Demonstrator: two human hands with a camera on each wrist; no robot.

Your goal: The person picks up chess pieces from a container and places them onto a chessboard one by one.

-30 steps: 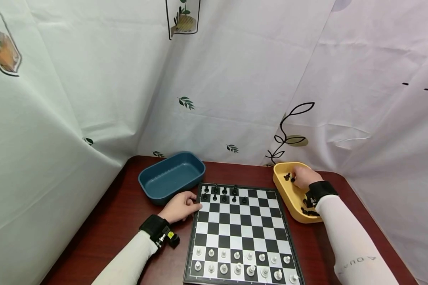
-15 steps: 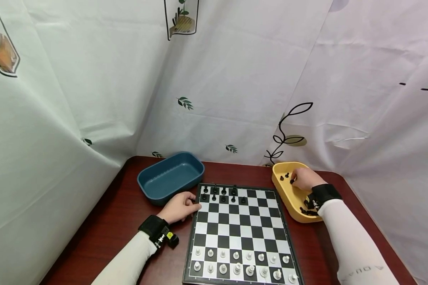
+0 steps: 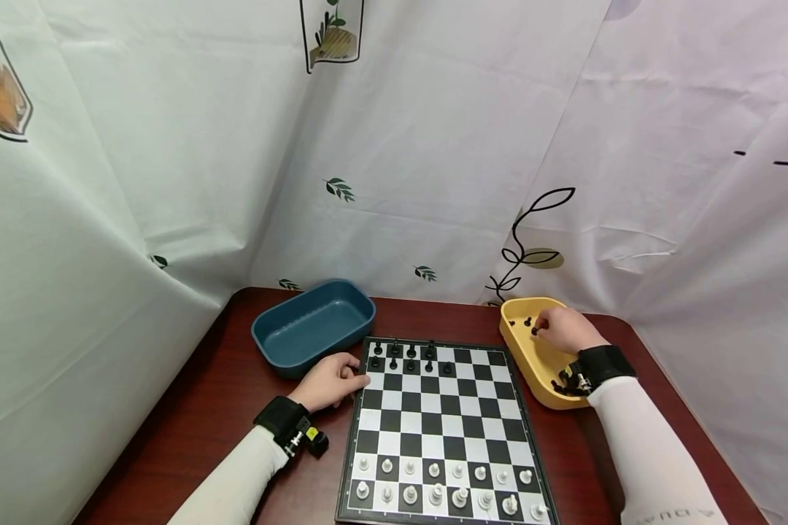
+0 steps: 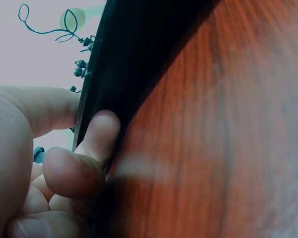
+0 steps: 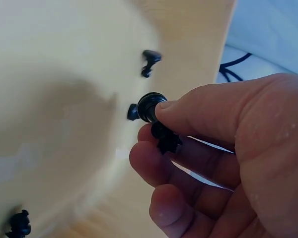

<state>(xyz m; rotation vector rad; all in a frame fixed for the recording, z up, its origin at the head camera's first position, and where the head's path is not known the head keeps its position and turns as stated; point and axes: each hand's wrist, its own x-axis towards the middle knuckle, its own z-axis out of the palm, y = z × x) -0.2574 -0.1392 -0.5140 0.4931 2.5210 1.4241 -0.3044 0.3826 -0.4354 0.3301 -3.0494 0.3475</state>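
Observation:
My left hand point(image 3: 331, 380) holds the left edge of a black-and-white chessboard point(image 3: 432, 402); the left wrist view shows a finger against the board's dark side point(image 4: 134, 54). Over the far part of a yellow tray point(image 3: 530, 362), my right hand point(image 3: 567, 330) pinches a black chess piece point(image 5: 153, 107) between thumb and fingers. Its round base and notched head point(image 5: 170, 144) show. Loose black pieces lie in the tray, one of them point(image 5: 150, 62) near the fingertips. Black pieces point(image 3: 411, 364) stand on the board's far left squares.
White chess pieces point(image 3: 436, 494) stand in two rows along the board's near side. A blue tray point(image 3: 315, 327) sits beyond my left hand. The dark red table point(image 3: 190, 423) meets a patterned white cloth point(image 3: 394, 182) at the back.
My right hand has turned and shifted slightly inside the yellow tray, and a loose black piece there has moved toward the tray's left wall. My left hand has stayed at the chessboard's edge.

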